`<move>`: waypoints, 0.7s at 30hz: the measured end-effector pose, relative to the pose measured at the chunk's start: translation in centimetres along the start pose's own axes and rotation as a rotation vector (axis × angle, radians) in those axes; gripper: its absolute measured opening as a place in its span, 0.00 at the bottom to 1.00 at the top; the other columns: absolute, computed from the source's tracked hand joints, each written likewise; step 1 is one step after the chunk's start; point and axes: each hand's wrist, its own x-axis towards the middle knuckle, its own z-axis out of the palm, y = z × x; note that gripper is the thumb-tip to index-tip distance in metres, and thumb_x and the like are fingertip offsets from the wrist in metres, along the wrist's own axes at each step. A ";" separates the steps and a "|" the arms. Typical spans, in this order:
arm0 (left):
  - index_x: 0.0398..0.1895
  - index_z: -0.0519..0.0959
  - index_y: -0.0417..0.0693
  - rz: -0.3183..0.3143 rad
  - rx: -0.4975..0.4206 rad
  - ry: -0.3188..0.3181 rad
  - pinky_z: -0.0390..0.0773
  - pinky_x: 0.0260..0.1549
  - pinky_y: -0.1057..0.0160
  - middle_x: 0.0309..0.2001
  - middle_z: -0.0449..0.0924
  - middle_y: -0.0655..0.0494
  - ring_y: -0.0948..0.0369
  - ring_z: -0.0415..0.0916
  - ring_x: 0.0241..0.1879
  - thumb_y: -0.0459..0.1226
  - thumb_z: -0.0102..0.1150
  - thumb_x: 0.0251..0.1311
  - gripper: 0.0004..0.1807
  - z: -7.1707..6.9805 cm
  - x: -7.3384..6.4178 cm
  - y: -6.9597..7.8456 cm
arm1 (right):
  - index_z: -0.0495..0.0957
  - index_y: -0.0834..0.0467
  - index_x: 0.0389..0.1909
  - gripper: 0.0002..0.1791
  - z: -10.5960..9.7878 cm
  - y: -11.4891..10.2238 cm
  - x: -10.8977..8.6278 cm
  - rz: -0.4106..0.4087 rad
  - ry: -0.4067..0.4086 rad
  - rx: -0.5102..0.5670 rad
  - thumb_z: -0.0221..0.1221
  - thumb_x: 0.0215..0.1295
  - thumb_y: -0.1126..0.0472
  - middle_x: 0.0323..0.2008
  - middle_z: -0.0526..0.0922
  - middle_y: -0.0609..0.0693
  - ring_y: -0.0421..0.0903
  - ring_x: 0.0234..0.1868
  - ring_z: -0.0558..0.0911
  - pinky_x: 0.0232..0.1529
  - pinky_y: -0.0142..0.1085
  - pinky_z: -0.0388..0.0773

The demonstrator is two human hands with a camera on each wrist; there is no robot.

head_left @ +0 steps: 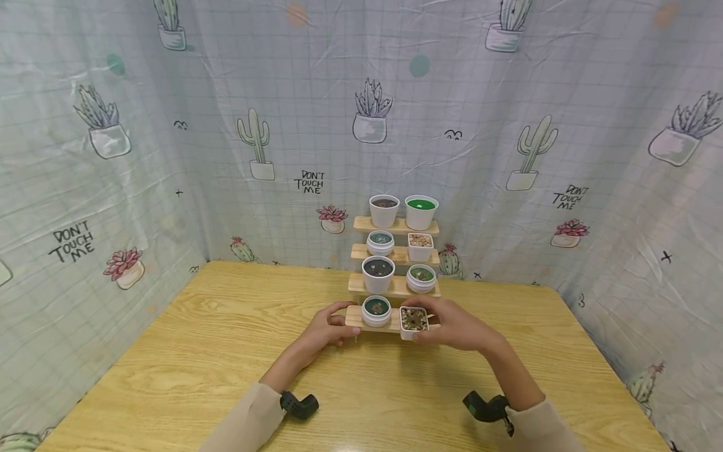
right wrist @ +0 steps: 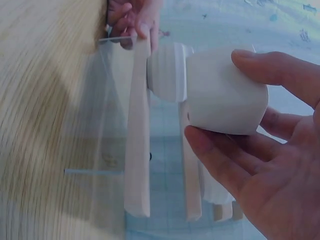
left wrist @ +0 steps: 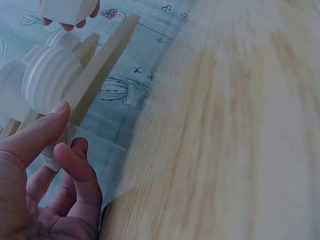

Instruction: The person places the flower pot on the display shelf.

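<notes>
A small tiered plant stand (head_left: 353, 317) has wooden planks and clear side panels. My left hand (head_left: 326, 328) holds the left end of its lowest plank, thumb on the wood (left wrist: 95, 75) and fingers curled near the clear panel. My right hand (head_left: 454, 323) grips a square white pot (right wrist: 225, 92) topped with pebbles (head_left: 414, 319), between thumb and fingers. In the right wrist view this pot is raised off the lowest plank (right wrist: 137, 150). On that plank's left half stands a round ribbed white pot (head_left: 376, 319) with a dark green top.
On the upper planks stand a white pot with a dark top (head_left: 377, 282), a round green-topped pot (head_left: 421, 285), a square pebble pot (head_left: 420, 251), a low round pot (head_left: 380, 245) and two tall pots, one bright green inside (head_left: 420, 216). A cactus-print curtain (head_left: 339, 113) hangs behind the wooden table (head_left: 226, 351).
</notes>
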 end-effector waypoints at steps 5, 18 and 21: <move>0.75 0.68 0.52 0.012 0.006 -0.001 0.76 0.29 0.66 0.33 0.84 0.58 0.63 0.75 0.30 0.38 0.75 0.58 0.41 0.1 -0.1 0.0 | 0.72 0.60 0.69 0.33 -0.4 0.6 -0.1 0.035 0.066 0.004 0.69 0.65 0.57 0.66 0.77 0.60 0.60 0.66 0.76 0.66 0.59 0.74; 0.74 0.69 0.53 0.012 0.007 -0.004 0.76 0.30 0.66 0.35 0.85 0.57 0.63 0.76 0.31 0.38 0.74 0.59 0.39 0.1 0.0 -0.1 | 0.70 0.64 0.68 0.34 -0.5 2.3 0.1 0.080 0.176 0.052 0.70 0.63 0.62 0.63 0.77 0.62 0.62 0.66 0.76 0.65 0.59 0.74; 0.74 0.69 0.53 0.010 0.009 -0.004 0.76 0.30 0.66 0.36 0.86 0.57 0.63 0.76 0.31 0.38 0.74 0.59 0.39 0.1 -0.1 -0.1 | 0.71 0.64 0.66 0.33 -0.6 2.5 0.2 0.087 0.178 0.040 0.71 0.63 0.61 0.62 0.78 0.62 0.62 0.65 0.77 0.64 0.59 0.76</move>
